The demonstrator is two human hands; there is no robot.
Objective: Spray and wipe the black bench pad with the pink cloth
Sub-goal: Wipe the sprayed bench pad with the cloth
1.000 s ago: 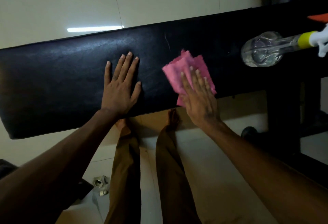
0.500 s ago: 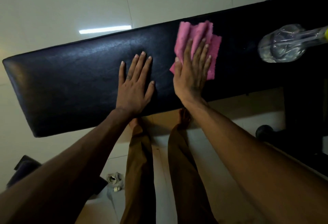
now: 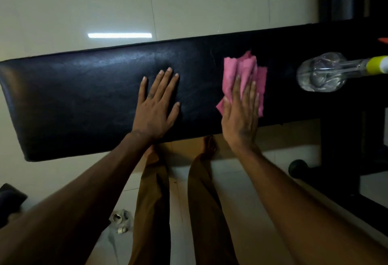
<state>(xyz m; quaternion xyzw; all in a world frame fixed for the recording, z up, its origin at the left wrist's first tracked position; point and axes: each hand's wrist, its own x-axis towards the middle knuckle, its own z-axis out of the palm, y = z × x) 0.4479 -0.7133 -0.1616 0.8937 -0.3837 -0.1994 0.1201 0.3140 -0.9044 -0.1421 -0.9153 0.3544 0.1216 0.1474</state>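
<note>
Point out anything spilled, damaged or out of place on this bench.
Nothing spilled. The spray bottle lies on its side on the bench pad, right of the pink cloth under the right hand. A faint pale scratch marks the pad.

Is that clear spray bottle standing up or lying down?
Lying down. The spray bottle rests on its side on the black bench pad, its rounded base facing the pink cloth and its yellow collar pointing away.

The left hand (image 3: 156, 110) lies flat, fingers spread, on the black bench pad (image 3: 84, 100). To its right, the right hand (image 3: 241, 115) presses flat on a crumpled pink cloth (image 3: 237, 69) against the pad. Farther right, a clear spray bottle (image 3: 321, 74) with a yellow collar lies on its side on the pad. Brown trousers (image 3: 155, 201) and bare feet show below, on the pale tiled floor (image 3: 84, 2).
</note>
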